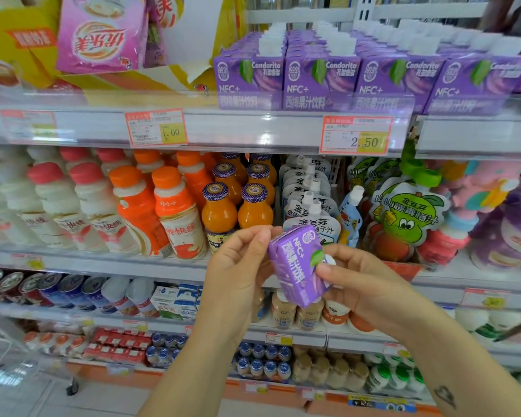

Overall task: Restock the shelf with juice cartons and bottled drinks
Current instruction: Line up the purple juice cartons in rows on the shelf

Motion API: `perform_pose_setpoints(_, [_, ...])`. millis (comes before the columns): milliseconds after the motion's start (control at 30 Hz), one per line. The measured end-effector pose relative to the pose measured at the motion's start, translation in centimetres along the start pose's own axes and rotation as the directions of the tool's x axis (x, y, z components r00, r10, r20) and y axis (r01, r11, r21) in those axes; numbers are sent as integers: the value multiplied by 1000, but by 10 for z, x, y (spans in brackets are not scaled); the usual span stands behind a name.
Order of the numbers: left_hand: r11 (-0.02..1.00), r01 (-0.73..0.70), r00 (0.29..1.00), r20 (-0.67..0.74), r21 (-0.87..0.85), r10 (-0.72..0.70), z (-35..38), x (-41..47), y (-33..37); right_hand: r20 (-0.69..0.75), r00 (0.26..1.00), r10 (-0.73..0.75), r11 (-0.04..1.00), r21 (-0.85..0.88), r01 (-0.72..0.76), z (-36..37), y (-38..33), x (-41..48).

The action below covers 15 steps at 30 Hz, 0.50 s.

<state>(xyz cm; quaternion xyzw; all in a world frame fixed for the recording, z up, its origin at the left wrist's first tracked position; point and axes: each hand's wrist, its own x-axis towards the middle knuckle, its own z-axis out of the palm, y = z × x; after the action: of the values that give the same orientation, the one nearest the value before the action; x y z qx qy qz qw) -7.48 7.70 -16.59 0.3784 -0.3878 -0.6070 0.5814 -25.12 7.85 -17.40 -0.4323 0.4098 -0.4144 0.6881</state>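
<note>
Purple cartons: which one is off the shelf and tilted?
The carton held between the left hand and right hand, tilted; the other cartons stand upright in a row on the top shelf.

The held carton is purple with white lettering and a green leaf; the shelved cartons match. The bottles are orange-capped, and the price tags red and yellow.
</note>
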Motion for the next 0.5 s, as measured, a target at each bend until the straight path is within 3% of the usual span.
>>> perform_pose_setpoints(100, [983,121,992,19,136,-125,-7,2,0,-144,978,-152,937,-337,96,2,-13,-4])
perform_pose_setpoints(167, [945,247,963,52,217,-264,-11,1,1,-182,951,-250,873,-467,140,4,-21,-6])
perform_pose_setpoints(267, [917,374,915,107,142,-390,-8,-2,2,-134,932,-336,774,-604,192,9,-24,-8])
perform_pose_setpoints(333, [920,390,914,101,45,-392,-8,-1,3,-80,930,-358,736,-637,229,9,-23,-8])
perform_pose_setpoints(500, [958,279,960,62,-63,-275,-11,5,2,-80,920,-383,830,-467,304,14,-21,-3])
